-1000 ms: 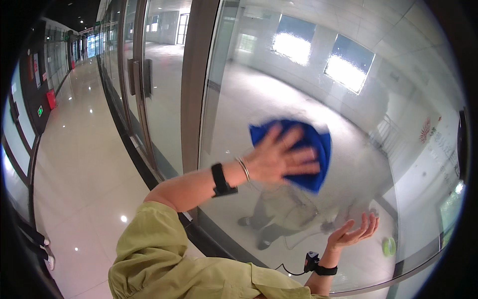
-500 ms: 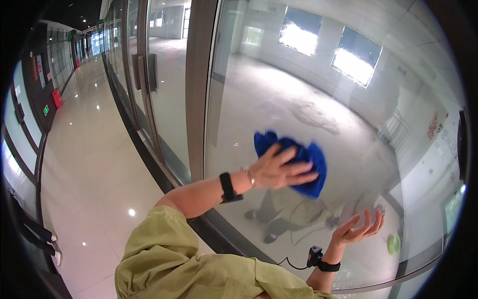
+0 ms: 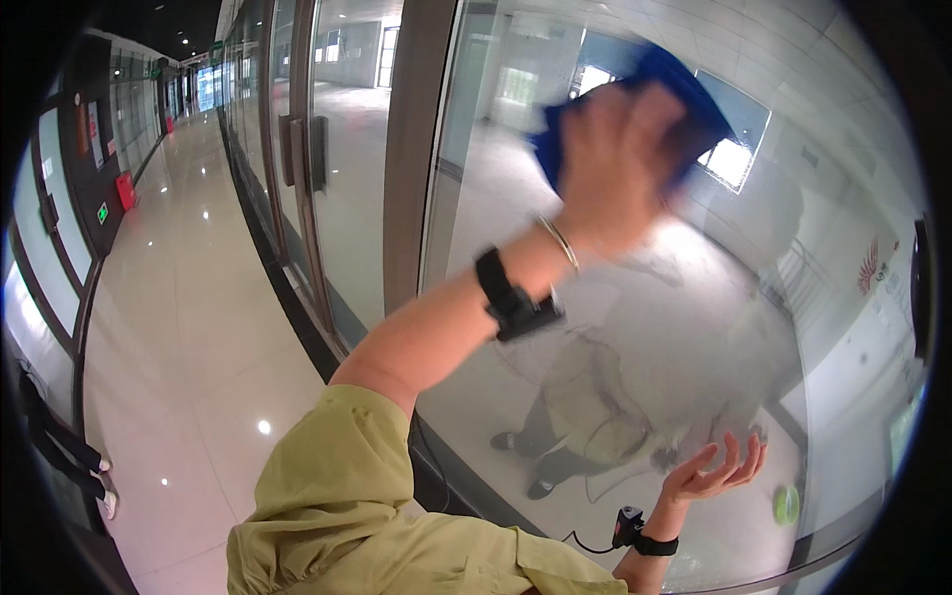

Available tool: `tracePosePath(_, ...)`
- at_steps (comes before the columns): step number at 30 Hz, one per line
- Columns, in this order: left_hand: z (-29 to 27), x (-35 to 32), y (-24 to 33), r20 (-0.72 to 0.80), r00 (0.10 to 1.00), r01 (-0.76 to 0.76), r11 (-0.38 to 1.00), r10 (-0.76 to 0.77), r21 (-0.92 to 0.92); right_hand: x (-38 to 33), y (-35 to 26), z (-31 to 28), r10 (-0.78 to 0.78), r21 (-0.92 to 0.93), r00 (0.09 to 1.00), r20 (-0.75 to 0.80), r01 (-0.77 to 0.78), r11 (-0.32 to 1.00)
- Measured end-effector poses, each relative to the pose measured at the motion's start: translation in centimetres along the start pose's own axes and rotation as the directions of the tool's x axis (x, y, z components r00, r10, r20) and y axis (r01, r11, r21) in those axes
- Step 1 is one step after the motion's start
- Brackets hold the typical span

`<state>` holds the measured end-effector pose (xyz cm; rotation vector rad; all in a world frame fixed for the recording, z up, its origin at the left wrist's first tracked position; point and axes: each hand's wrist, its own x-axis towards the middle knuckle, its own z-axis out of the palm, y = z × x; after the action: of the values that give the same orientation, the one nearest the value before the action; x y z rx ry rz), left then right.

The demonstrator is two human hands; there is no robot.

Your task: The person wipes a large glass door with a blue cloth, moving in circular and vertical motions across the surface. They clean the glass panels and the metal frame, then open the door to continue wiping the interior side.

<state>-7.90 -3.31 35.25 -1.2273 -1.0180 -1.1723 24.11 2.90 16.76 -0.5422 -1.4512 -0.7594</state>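
The left hand (image 3: 617, 174) lies over a blue cloth (image 3: 696, 87), which fans out beyond its fingers before the glass pane (image 3: 684, 332); blur leaves me unable to tell whether they clench it. Behind this grip sits a metal bangle (image 3: 560, 244). Well below rightward, the right hand (image 3: 714, 476) is open, fingers loosely curved.

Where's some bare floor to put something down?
The corridor floor looks bare between the white door and the black strip below the glass. It's crowded around somebody's shoes, lower left, and before the glass, where the left hand covers a blue cloth.
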Motion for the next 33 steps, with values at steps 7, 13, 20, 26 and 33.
tracePosePath(7, -1.5, -8.8, -0.2, 0.154, 0.937, -0.308, 0.95, 0.312, -0.053, 0.1, 0.1, 0.0, -0.014, 0.003, 1.0, 0.005, 0.014, 1.0)
tracePosePath(13, -4.2, -9.7, -11.7, 0.034, 0.881, 0.45, 0.857, -0.472, 0.252, 0.3, 0.5, 0.6, -0.013, 0.015, 1.0, -0.014, 0.013, 1.0)
tracePosePath(20, -4.7, -31.6, 2.7, 0.435, 0.767, 0.457, 0.877, -0.472, 0.147, 0.4, 0.6, 0.5, -0.007, 0.014, 1.0, -0.026, 0.008, 1.0)
tracePosePath(26, -2.9, -21.5, 0.5, 0.214, 0.794, 0.578, 0.816, -0.57, 0.028, 0.6, 0.6, 0.9, -0.017, -0.012, 0.999, -0.049, 0.017, 1.0)
tracePosePath(33, -3.4, -5.5, -0.6, 0.328, 0.937, -0.083, 0.989, 0.119, -0.121, 1.1, 1.1, 0.2, -0.078, -0.024, 0.997, -0.026, 0.077, 0.997)
